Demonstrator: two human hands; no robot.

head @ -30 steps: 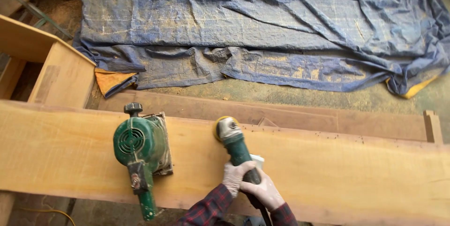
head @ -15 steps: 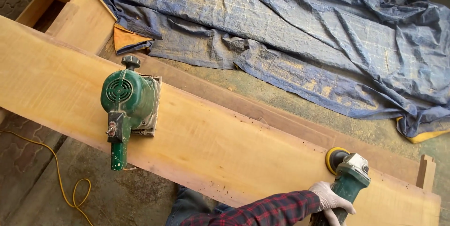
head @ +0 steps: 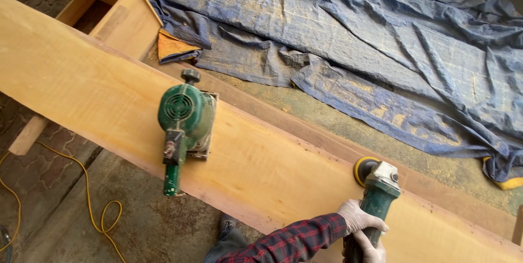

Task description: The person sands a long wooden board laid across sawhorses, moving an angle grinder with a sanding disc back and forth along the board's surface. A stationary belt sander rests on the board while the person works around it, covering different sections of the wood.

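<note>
A long pale wooden plank [head: 98, 94] runs from upper left to lower right. Both my gloved hands grip a green angle grinder [head: 377, 192] with a yellow sanding disc, which sits at the plank's far edge on the right. My left hand [head: 358, 219], in a plaid sleeve, wraps the grinder's body. My right hand [head: 369, 251] holds the handle just below it, partly cut off by the frame's bottom edge. A green electric sander [head: 185, 121] rests untouched on the plank, left of centre.
A rumpled blue tarp [head: 354, 39] covers the dusty ground beyond the plank. A second darker board [head: 327, 140] lies along the plank's far side. A wooden cabinet [head: 120, 17] stands at upper left. A yellow cord [head: 87, 186] loops on the paving at lower left.
The grinder and both hands went from the plank's middle to its right end. The view swung, so the plank now runs diagonally. The green sander has stayed put on the plank.
</note>
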